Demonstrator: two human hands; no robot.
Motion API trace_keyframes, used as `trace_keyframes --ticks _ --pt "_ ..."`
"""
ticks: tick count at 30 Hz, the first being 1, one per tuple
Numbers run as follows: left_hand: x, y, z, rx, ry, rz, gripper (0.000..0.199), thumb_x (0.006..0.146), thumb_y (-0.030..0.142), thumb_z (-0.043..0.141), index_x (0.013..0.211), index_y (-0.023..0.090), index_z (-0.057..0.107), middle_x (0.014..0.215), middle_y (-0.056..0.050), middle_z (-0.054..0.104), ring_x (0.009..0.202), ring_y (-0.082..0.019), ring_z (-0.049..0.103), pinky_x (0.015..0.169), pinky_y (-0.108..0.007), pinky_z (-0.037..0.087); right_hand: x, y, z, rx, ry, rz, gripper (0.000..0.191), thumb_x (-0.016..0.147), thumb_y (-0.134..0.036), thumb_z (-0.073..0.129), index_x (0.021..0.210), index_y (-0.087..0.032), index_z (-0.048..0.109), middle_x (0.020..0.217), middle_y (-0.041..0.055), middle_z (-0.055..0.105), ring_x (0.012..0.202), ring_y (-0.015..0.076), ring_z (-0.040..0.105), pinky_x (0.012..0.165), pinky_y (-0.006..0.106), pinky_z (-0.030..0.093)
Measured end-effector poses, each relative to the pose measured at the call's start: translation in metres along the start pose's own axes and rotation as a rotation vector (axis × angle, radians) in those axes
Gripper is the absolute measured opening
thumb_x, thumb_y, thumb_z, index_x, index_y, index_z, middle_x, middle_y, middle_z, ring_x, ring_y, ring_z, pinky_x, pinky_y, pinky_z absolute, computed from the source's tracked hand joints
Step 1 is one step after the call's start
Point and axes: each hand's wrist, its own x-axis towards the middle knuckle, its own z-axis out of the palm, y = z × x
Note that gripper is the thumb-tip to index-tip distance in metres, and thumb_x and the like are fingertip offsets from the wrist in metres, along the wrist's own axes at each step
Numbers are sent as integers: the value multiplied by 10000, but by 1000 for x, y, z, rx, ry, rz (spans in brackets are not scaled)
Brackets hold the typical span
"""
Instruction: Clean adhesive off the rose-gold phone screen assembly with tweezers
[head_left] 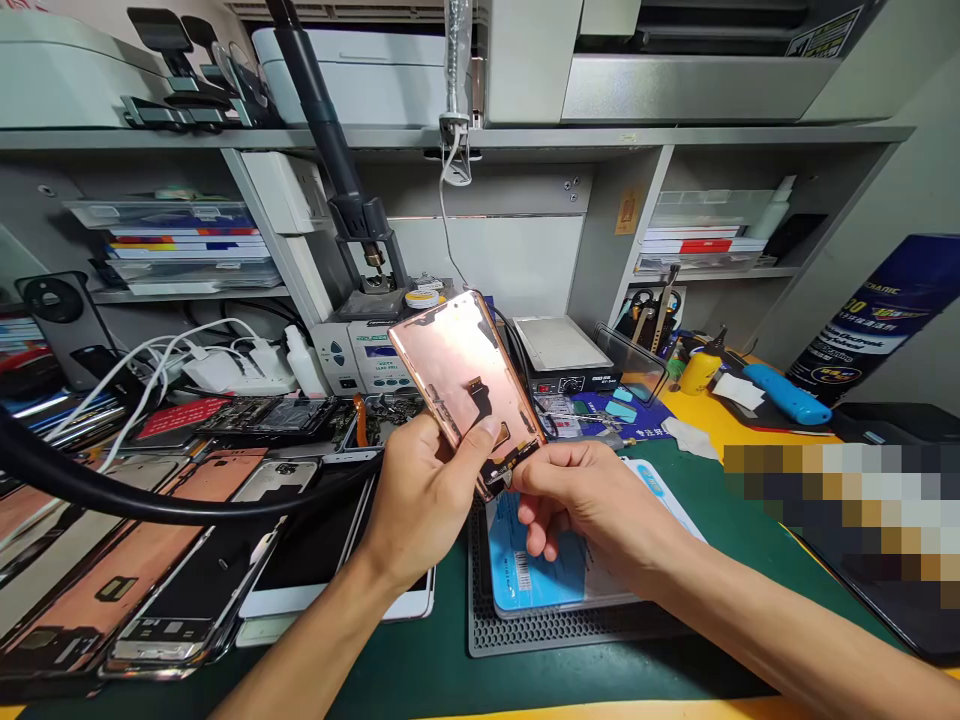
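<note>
Two bare forearms are seen entering from the lower edge of the head view. No sleeve, glove or wristband is worn on either arm as far as the frame reaches. The left hand [420,490] is bare; no ring or watch is seen on it. The right hand [592,500] is likewise bare and unadorned. Fingernails are kept short and unpainted. No markings are noted.

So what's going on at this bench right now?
A person holds a copper-backed phone screen panel up over a green work mat. The left hand grips its lower edge, thumb on the back, while the right hand pinches the bottom corner by the black flex cable. A blue package lies beneath, and other phone parts lie to the left.
</note>
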Motion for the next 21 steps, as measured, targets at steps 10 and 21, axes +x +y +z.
trace_keyframes --ticks 10,21 --pt "2 1 0 -58 -3 -32 232 872 357 681 826 130 702 820 -50 736 747 -181 634 659 -275 507 0 0 -1 -32 14 -24 128 634 -248 641 596 -130 608 561 33 628 472 127 627 411 170 446" --pt "3 -1 -3 -97 -6 -30 216 876 351 701 795 151 698 792 -16 727 712 -145 614 642 -246 508 0 -1 -1 -60 19 -33 150 643 -269 646 589 -136 600 572 35 633 497 136 633 408 179 435"
